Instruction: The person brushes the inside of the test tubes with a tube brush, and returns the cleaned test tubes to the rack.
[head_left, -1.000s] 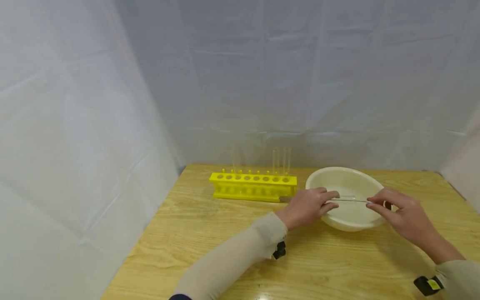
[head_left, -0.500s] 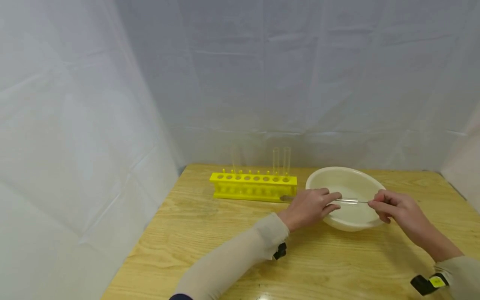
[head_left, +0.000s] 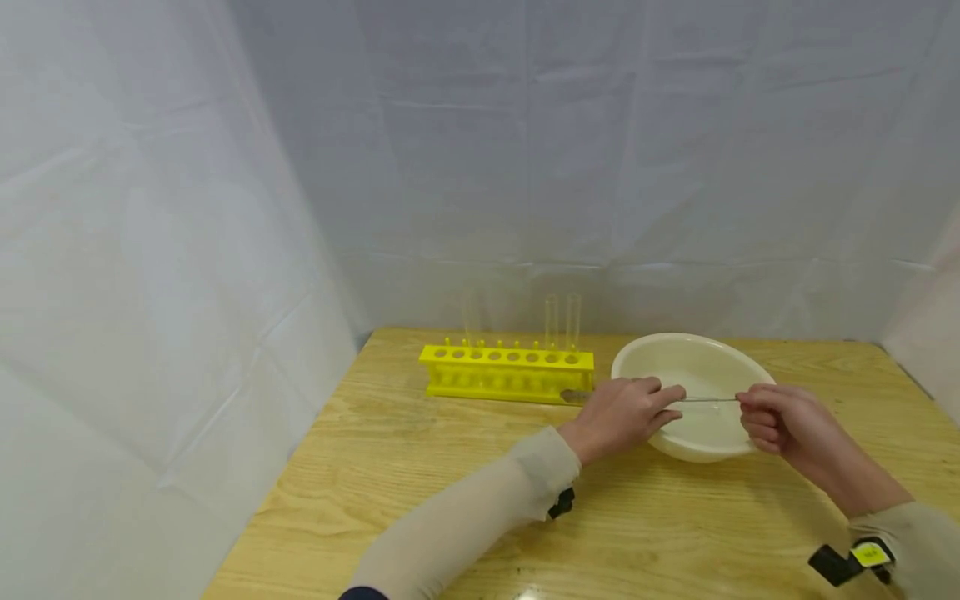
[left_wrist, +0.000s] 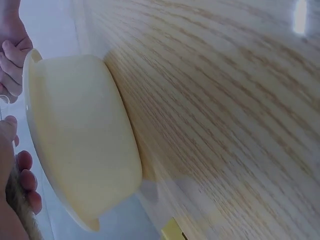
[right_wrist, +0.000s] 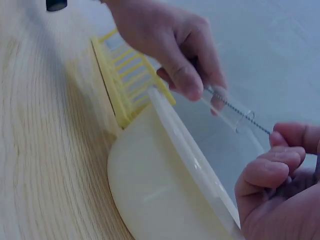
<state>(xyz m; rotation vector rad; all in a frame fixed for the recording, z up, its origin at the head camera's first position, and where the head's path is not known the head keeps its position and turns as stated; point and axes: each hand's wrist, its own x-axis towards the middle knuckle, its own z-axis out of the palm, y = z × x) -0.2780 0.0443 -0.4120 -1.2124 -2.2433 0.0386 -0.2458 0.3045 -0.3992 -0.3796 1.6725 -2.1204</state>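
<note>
Over the basin, my left hand (head_left: 626, 412) grips a clear glass test tube (right_wrist: 227, 112), its open mouth facing my right hand (head_left: 795, 429). A test tube brush has its twisted wire stem (right_wrist: 257, 125) running out of that mouth. My right hand pinches the wire's end between thumb and forefinger, with the other fingers curled in. Brown brush bristles (head_left: 576, 397) show past the left side of my left hand, and in the left wrist view the bristles (left_wrist: 21, 207) lie by its fingers. My left palm hides much of the tube.
A cream basin (head_left: 693, 442) stands on the wooden table (head_left: 420, 475) below both hands. Left of it is a yellow test tube rack (head_left: 506, 375) holding a few clear upright test tubes (head_left: 573, 321). White sheeting (head_left: 600, 167) hangs behind the table and at its sides.
My right hand's fingers have turned and curled in further while staying on the wire, and its wrist has shifted slightly left. My left hand has barely moved; the rack and basin are unchanged.
</note>
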